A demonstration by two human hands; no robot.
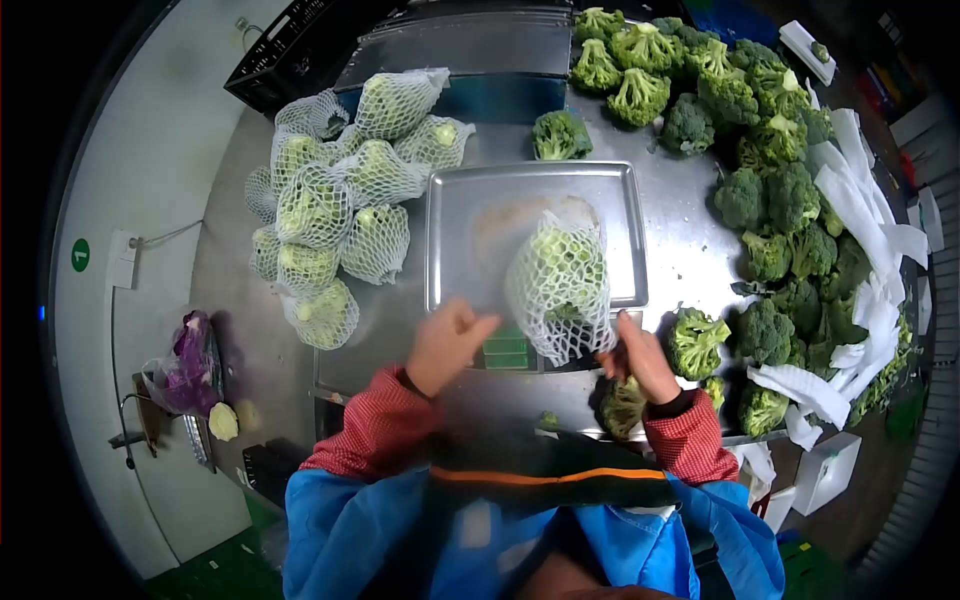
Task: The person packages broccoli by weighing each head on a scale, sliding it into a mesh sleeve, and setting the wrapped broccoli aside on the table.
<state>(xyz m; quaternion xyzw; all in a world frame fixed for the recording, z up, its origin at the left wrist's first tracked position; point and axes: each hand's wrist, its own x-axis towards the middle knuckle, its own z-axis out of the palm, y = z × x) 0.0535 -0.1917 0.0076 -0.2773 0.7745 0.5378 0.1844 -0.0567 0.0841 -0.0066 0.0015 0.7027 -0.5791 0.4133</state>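
A head of broccoli in a white foam net sleeve [565,285] lies over the front part of a shallow metal tray [436,240], the open end of the sleeve towards me. My right hand [645,362] is at the sleeve's lower right edge, its fingers closed on the net. To the left of the sleeve and apart from it is my left hand [447,347], fingers curled in and thumb pointing right, with nothing visible in it. A green display panel [506,350] shows between the hands at the tray's front. Under my right wrist sits a loose broccoli head [622,408].
Several netted heads [315,205] are piled at the left. Bare broccoli heads [765,200] crowd the right and back right, beside white foam nets [860,200]. One broccoli [561,136] stands behind the tray. A black crate [300,55] is at the back left.
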